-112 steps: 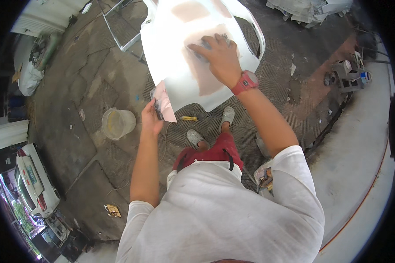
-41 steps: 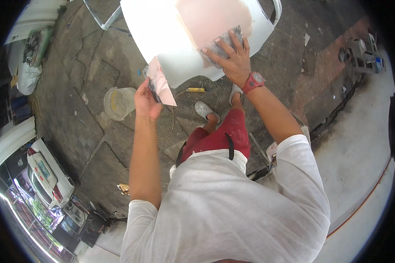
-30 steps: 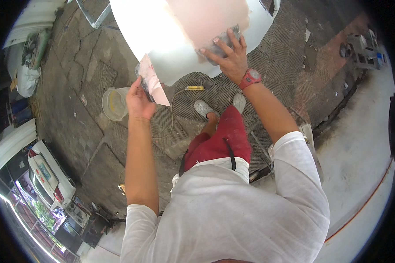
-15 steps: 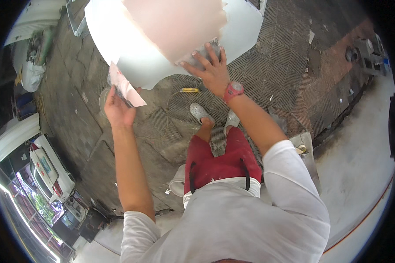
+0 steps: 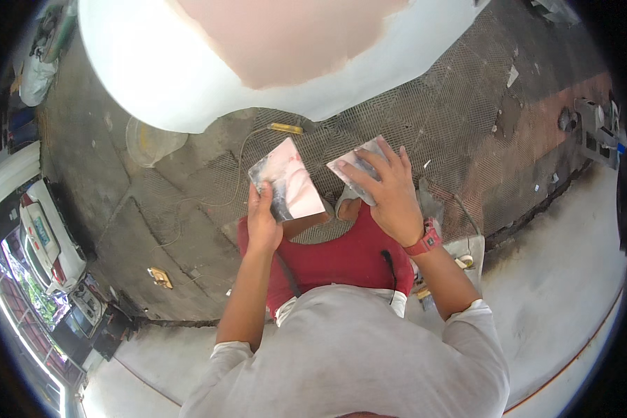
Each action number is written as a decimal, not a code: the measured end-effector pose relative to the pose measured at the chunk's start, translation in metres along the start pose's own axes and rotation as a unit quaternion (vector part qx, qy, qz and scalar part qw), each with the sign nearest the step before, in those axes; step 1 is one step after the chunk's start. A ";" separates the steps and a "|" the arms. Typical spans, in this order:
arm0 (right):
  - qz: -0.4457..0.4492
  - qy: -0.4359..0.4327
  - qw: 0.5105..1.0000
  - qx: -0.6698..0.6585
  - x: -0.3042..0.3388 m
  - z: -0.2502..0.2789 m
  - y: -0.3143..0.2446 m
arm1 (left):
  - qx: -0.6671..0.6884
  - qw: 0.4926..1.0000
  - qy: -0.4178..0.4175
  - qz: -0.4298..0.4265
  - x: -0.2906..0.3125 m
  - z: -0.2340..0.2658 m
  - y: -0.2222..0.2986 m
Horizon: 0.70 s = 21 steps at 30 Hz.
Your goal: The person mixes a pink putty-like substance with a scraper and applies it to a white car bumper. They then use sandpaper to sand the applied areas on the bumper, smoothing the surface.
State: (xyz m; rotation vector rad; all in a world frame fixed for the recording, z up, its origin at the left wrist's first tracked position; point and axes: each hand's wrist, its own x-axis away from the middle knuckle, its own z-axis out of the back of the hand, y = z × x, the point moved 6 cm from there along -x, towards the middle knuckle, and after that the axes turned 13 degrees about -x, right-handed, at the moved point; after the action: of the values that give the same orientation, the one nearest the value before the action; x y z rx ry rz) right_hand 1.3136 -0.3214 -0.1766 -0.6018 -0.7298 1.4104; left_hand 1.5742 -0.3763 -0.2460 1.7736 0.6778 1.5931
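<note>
My left hand [image 5: 263, 224] grips a flat, squarish plate [image 5: 296, 188] by its lower left edge. Pale pink paste, probably filler, covers much of its face, with grey showing at one side. Level with it and a little apart, my right hand [image 5: 391, 191] has its fingers over a smaller thin grey spreader [image 5: 343, 166], which carries pinkish smears. Both are held above my lap. Beyond them stands a white curved body panel [image 5: 146, 83] with a broad pink-beige coated patch [image 5: 292, 42]; neither hand touches it.
Below the panel, a yellow-handled tool [image 5: 285, 128] with a cord and a translucent tub [image 5: 150, 145] lie on the worn, ridged floor. A small yellowish block [image 5: 160, 278] is at the left, with a white car [image 5: 52, 240] farther off. Grey equipment [image 5: 593, 136] stands at far right.
My right hand has come off the panel and back toward me with the spreader. My left hand has swung inward with the plate, so both now face each other over my lap.
</note>
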 end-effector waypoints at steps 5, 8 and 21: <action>0.047 -0.033 0.997 0.058 -0.029 -0.051 0.041 | -0.225 0.970 -0.047 -0.081 -0.051 -0.035 -0.045; 0.107 -0.051 0.992 0.046 -0.030 -0.122 0.070 | -0.214 0.971 0.018 -0.101 -0.083 -0.036 -0.084; 0.327 -0.106 0.931 -0.119 -0.026 -0.182 0.109 | -0.010 0.977 0.127 -0.172 -0.175 0.011 -0.178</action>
State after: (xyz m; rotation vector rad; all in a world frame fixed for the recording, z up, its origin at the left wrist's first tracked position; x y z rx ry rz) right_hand 1.3807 -0.3296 -0.3797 -0.9510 -0.9278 2.0421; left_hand 1.5708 -0.3911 -0.4956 1.3580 1.0244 1.5857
